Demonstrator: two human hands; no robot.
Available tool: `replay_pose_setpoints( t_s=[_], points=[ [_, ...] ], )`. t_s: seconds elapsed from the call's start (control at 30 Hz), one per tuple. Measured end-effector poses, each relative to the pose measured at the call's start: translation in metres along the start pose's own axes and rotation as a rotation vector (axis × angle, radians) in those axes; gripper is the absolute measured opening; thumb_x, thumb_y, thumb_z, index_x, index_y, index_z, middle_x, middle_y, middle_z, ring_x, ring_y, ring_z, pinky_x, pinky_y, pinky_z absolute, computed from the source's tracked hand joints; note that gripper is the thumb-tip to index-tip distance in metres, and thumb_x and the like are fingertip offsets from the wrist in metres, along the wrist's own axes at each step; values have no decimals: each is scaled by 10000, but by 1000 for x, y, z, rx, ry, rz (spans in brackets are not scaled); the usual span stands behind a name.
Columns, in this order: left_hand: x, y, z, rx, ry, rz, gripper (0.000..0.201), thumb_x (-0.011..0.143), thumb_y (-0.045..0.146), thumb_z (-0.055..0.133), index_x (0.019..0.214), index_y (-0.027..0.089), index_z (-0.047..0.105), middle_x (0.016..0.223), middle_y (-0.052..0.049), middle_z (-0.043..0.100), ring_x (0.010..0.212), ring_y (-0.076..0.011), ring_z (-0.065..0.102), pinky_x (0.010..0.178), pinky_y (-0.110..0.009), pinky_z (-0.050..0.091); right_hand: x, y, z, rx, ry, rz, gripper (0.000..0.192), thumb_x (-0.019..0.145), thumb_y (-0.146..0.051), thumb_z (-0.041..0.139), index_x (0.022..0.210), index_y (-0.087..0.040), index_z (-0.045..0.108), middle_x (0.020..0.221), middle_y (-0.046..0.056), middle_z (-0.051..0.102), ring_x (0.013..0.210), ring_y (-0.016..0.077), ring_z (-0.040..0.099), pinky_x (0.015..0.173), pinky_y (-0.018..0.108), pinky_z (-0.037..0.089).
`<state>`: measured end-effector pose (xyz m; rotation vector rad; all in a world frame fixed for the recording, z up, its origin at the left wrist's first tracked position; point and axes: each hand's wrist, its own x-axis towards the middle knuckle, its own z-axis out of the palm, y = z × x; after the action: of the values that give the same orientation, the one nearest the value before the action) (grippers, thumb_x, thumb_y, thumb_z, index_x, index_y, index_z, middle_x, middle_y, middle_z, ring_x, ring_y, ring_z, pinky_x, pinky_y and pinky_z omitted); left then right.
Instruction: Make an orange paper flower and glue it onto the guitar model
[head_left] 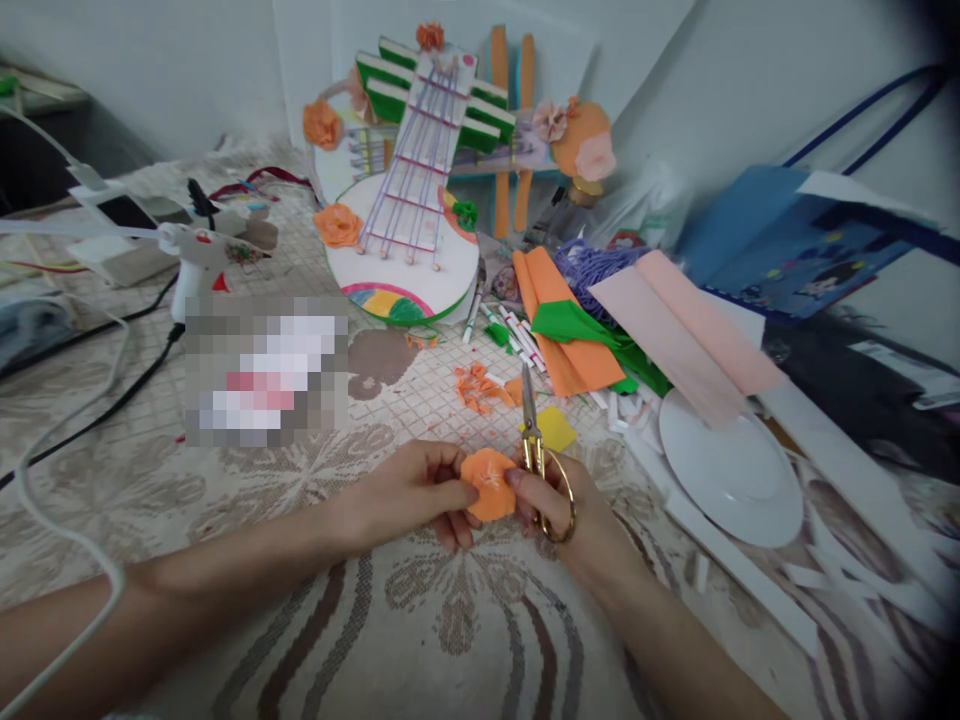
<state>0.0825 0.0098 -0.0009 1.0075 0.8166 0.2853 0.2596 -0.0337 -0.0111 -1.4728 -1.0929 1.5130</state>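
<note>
Orange flower (488, 484) pinched btwn both hands: left hand (411, 492) fingers closed on its left edge, right hand (559, 505) touches its right edge w/ scissors (536, 455) looped on fingers, blades shut, pointing up. Pixelated patch left of flower hides something; no writing legible. Plate (731, 470) right of flower, partly under pink paper (675, 335).

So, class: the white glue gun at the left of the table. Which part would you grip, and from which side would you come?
Probably the handle of the glue gun, the thick white part that points down toward the tablecloth. Come from the near side, low, since the nozzle points right and the black cord trails off to the left. The barrel on top is best avoided; it may be hot.
</note>
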Motion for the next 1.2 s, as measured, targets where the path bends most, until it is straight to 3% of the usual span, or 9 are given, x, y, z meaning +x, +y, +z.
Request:
replay_pose_setpoints(
  t_s=[0.1, 0.27, 0.4, 0.53, 0.7, 0.83, 0.9, 1.07, 1.2],
  points=[
    [-1, 3, 0, -28, 84, 47, 146, 787, 277, 542, 743, 143, 501, 568, 10, 612, 530, -97, 590, 557, -216, 472, -1, 0, 1, 15, 22, -19, 182, 783, -314, 587, 690, -193, 488, 442, -77, 466, 397, 92, 418, 428, 218, 310],
    [-1, -1, 1, -1, 68, 108, 175, 738, 288, 612, 762, 148, 509, 642, 3, 632, 589, -113, 601, 593, -240, 488, -1, 3, 5, 88, 12, -14, 193, 790, -325, 589, 702, -182, 493, 466, -67, 486, 409, 78, 411, 429, 201, 321],
    [-1, -6, 3, 51, 120, 157, 128, 769, 260, 560, 755, 152, 493, 637, 7, 626, 569, -101, 584, 580, -230, 478, -1, 7, 7, 109, 10, -42, 229, 790, -352, 603, 698, -181, 482, 458, -73, 456, 408, 68, 386, 419, 188, 310],
    [-2, -5, 1, 175, 180, 231, 111, 791, 260, 514, 755, 164, 473, 595, 34, 569, 542, -99, 549, 538, -223, 451, -6, 6, -1, 74, -34, -61, 313, 860, -452, 488, 706, -181, 480, 471, -75, 393, 415, 70, 378, 431, 194, 311],
    [-2, -6, -8, 451, 294, 334, 102, 804, 235, 471, 729, 167, 479, 610, 43, 501, 539, -83, 474, 497, -201, 360, -20, 5, -30, -133, -177, -125, 415, 852, -560, 423, 787, -167, 538, 542, -48, 400, 470, 85, 387, 464, 210, 344],
    [0, -8, -14, 604, 345, 386, 132, 817, 242, 447, 722, 165, 498, 616, 45, 459, 559, -83, 423, 502, -204, 318, -33, -2, -48, -250, -411, -33, 498, 767, -657, 455, 636, -177, 475, 585, -23, 438, 420, 70, 342, 387, 208, 270],
    [0, -8, -14, 659, 370, 396, 150, 820, 246, 440, 707, 165, 497, 602, 48, 437, 557, -84, 402, 502, -208, 304, -37, -8, -50, -300, -412, 51, 519, 734, -694, 456, 625, -186, 452, 555, -32, 402, 428, 80, 334, 377, 203, 267],
    [-4, -4, -12, 820, 415, 412, 159, 809, 208, 424, 692, 162, 521, 608, 37, 484, 563, -91, 419, 529, -226, 309, -42, -13, -44, -491, -398, 88, 594, 688, -780, 384, 603, -193, 419, 456, -60, 337, 387, 74, 283, 362, 203, 185],
    [-6, 0, -11, 862, 431, 422, 143, 791, 190, 436, 722, 157, 557, 617, 32, 507, 562, -91, 435, 534, -228, 315, -41, -5, -42, -554, -381, 64, 590, 721, -768, 342, 589, -196, 397, 467, -60, 324, 391, 75, 281, 373, 205, 192]
  ],
)
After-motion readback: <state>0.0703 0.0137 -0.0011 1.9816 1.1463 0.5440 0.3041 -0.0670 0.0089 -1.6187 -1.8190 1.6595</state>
